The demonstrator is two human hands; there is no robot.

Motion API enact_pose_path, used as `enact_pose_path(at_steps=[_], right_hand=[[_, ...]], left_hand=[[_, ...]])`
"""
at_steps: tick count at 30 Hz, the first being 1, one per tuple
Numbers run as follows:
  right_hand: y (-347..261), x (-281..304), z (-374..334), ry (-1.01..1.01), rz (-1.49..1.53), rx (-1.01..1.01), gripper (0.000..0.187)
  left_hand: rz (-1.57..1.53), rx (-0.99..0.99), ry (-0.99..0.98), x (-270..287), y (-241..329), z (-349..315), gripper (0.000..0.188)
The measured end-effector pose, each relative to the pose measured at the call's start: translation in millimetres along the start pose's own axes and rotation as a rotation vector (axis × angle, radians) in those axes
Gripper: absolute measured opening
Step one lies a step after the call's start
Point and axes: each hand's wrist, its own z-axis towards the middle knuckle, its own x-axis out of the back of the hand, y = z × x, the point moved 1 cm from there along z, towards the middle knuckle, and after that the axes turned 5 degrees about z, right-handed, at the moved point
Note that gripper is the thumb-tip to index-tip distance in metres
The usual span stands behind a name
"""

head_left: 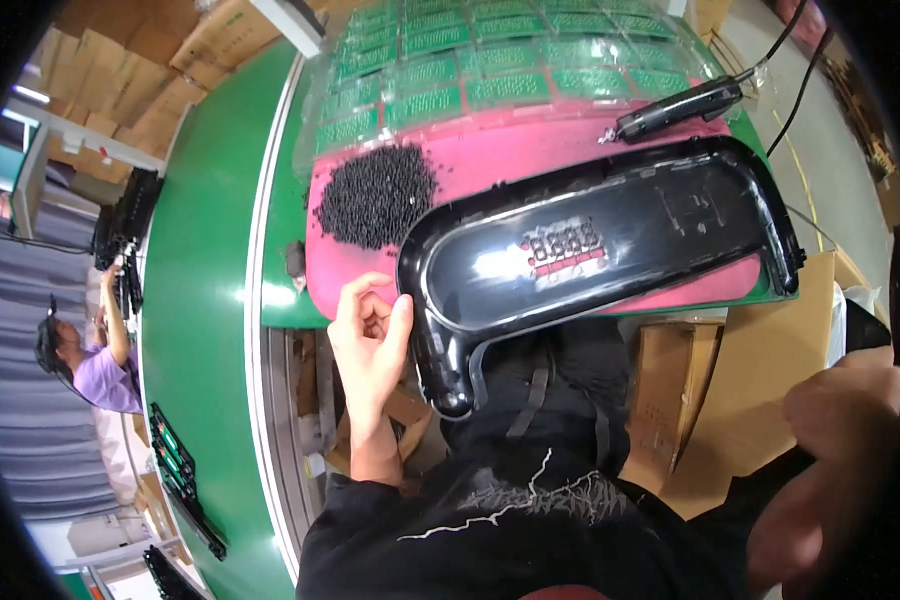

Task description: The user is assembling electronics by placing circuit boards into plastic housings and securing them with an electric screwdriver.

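Black plastic housing [610,250] lies on the pink mat [530,160], long axis running from my left hand [370,335] up and away to the right, hollow side up. I see that hand's fingers curled at its near-left rim. Right hand [835,470] blurred, well off; I cannot tell its grip. Beyond: black pellet heap [375,195], clear trays [490,60] of green boards.

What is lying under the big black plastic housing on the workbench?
The black plastic housing rests on a pink mat, which shows around its upper edge and below its right part. The mat beneath the housing itself is covered, so anything lying there cannot be seen.
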Motion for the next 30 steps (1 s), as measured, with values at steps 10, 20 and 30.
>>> enact_pose_path(at_steps=[10,20,30], right_hand=[[79.4,66.2,-21.8,0.355,-0.068,0.162,0.019],[53.3,3.4,116.2,0.579,-0.14,0.732,0.015],[74.6,-73.0,156.2,0.684,0.213,0.655,0.012]], left_hand=[[0.556,-0.742,-0.316,-63.5,34.7,100.6,0.042],[0.759,-0.925,-0.536,-59.5,16.2,149.0,0.031],[0.528,-1.005,-0.51,-88.3,33.1,166.2,0.018]])
